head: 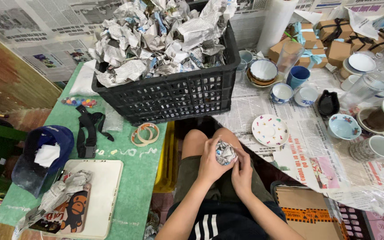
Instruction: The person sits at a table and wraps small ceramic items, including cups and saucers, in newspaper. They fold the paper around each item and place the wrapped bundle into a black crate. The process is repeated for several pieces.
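Head view: black crate [174, 95] heaped w/ crumpled newspaper bundles, so much wrapping looks done. Still bare on the papered table [298, 146] at right: plate [270, 130], bowls, cups, mugs, so plenty left, I'd judge. Green mat [130, 178] at left carries tape rolls [145, 134], cap [45, 155], tablet [98, 195]. Bundle [224, 153], small & paper-wrapped, sits over the knees, just below the crate. Left hand [210, 164] grasps it from the left; right hand [242, 171] pinches its lower right edge. Both closed on it.
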